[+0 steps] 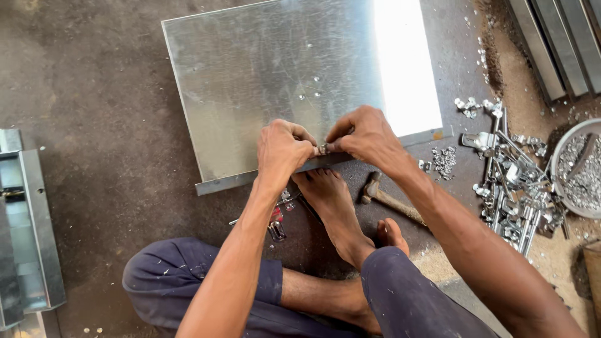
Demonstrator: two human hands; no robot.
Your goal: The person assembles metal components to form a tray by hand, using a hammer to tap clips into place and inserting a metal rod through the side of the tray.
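A large shiny sheet-metal panel (263, 81) lies flat on the dark floor in front of me. Its near edge is a folded lip. My left hand (282, 150) and my right hand (366, 138) meet at that lip, fingertips pinched together on a small metal fitting (323, 149). Both hands grip this piece against the panel's edge. My bare foot (332, 206) rests on the floor just below the lip, toes touching the panel edge.
A hammer (385, 197) lies by my right forearm. Red-handled pliers (275, 222) lie under my left arm. Metal latches and screws (513, 181) are heaped at right beside a bowl of small hardware (582, 175). Folded metal channels (31, 225) sit at left and top right.
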